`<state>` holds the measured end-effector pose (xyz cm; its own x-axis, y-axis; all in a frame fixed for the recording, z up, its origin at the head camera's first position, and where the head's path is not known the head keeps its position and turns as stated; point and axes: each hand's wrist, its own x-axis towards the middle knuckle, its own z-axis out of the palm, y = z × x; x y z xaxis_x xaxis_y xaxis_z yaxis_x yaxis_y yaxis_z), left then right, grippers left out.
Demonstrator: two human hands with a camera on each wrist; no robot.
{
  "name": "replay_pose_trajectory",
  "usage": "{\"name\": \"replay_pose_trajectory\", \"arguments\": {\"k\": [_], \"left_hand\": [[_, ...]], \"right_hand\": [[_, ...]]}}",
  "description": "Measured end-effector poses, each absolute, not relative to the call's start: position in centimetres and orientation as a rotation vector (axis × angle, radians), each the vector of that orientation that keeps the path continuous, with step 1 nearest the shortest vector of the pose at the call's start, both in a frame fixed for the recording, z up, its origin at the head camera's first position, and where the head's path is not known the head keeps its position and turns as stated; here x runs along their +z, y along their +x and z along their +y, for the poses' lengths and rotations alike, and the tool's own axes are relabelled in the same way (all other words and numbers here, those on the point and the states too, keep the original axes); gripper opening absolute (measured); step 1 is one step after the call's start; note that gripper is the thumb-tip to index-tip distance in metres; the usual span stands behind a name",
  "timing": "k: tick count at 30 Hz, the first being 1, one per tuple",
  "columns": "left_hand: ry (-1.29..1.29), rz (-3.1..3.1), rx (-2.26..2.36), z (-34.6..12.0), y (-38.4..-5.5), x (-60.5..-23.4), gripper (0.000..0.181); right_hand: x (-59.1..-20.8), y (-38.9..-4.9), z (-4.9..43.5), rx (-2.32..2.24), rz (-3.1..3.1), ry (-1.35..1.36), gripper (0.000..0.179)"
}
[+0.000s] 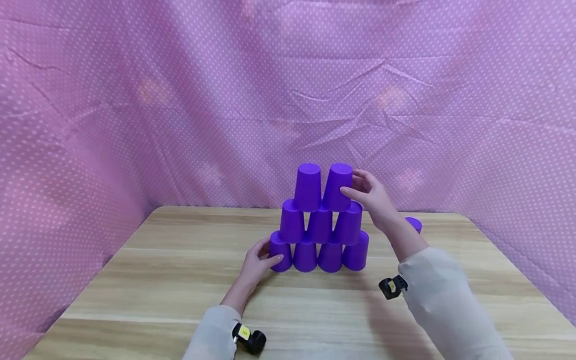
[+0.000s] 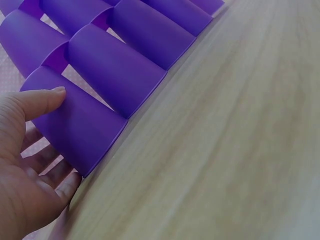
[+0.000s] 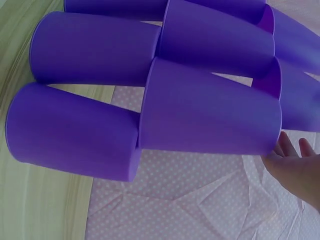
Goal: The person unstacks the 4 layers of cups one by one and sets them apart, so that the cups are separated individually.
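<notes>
Purple cups stand upside down in a pyramid: several in the bottom row, three in the middle and two on top. My right hand (image 1: 372,197) holds the right cup of the top row (image 1: 336,189), thumb on its front and fingers round its far side. At the lower left, my left hand (image 1: 255,264) holds the outermost bottom cup (image 1: 281,255). The left wrist view shows that thumb across the cup's front (image 2: 80,125) and the other fingers along its outer side. In the right wrist view, the right hand (image 3: 300,175) shows at the edge by the top-row cup (image 3: 297,102).
Another purple cup (image 1: 414,224) stands apart on the right, partly hidden behind the right forearm. The wooden table (image 1: 180,280) carries the pyramid. A pink dotted cloth (image 1: 225,110) hangs behind and at both sides.
</notes>
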<state>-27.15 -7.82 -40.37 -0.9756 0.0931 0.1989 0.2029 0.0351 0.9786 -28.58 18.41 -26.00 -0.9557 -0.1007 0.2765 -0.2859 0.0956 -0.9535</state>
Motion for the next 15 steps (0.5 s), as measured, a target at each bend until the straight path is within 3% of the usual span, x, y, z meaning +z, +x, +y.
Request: {"name": "replay_pose_trajectory", "arguments": {"k": [15], "left_hand": [[-0.309,-2.178,-2.1,-8.2,-29.0,-42.5,0.052]], "right_hand": [[-25.6,-28.9,16.6,1.912,-2.267,0.316,0.064]]}}
